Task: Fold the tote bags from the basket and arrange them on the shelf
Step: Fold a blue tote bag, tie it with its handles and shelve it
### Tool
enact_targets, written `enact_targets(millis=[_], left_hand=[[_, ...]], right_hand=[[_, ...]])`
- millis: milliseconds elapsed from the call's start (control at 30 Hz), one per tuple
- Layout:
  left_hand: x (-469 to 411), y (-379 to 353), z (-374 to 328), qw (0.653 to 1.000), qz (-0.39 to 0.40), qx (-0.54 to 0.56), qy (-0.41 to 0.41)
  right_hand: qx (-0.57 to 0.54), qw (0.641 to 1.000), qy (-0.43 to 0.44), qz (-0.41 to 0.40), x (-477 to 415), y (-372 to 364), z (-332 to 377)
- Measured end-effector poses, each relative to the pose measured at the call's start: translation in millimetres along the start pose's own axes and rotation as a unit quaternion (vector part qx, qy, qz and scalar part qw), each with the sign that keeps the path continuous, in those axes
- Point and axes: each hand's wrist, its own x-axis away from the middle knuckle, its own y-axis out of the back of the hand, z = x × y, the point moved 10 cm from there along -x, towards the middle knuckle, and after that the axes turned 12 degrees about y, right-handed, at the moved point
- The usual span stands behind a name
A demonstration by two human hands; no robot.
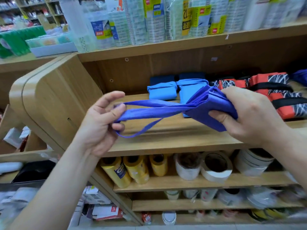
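One violet-blue fabric tote bag (214, 107) is held in mid-air in front of the middle wooden shelf (166, 140), at the centre of the frame. Its folded body is clenched in the grip of the right hand (245, 113), at centre right, with the thumb underneath and the fingers wrapped over the top. Its two handle straps (149, 111) are drawn out leftwards. They are pinched between the thumb and curled fingers of the left hand (101, 123), whose palm is turned towards the camera and whose forearm rises from the lower left. One strap hangs in a slack loop below.

On the shelf behind, two light blue folded tote bags (162, 92) are laid side by side, with two dark navy folded bags (162, 78) behind them. Red, black and white patterned folded bags (272, 90) are stacked at the right; their number cannot be counted. Three yellow rolls (136, 170) are seen on the shelf below.
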Motion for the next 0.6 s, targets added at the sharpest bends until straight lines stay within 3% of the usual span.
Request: enact_targets(millis=[133, 200, 267, 333, 400, 433, 533, 600], left_hand=[[-5, 11, -2, 1.0, 0.001, 0.029, 0.004], [-7, 14, 11, 0.996, -0.011, -0.08, 0.033], [-4, 14, 5, 0.965, -0.057, -0.253, -0.024], [16, -7, -24, 0.9, -0.107, -0.388, -0.169], [47, -57, -39, 0.798, -0.087, -0.505, -0.317], [58, -83, -32, 0.739, -0.061, -0.571, -0.352], [60, -124, 9, 0.559, -0.039, -0.747, -0.358], [50, -125, 23, 0.516, -0.058, -0.785, -0.337]], right_hand=[[-0.05, 0.999, -0.005, 0.003, 4, -3, 2], [-0.072, 0.997, -0.026, 0.013, 3, -2, -4], [-0.077, 0.996, -0.032, 0.04, 0, -3, -6], [-0.083, 0.994, -0.029, 0.067, -4, -7, -3], [-0.092, 0.991, -0.031, 0.091, -9, -12, 0], [-0.092, 0.99, -0.032, 0.1, -10, -14, 1], [-0.094, 0.988, -0.031, 0.117, -14, -17, 0], [-0.099, 0.987, -0.03, 0.121, -15, -19, 0]])
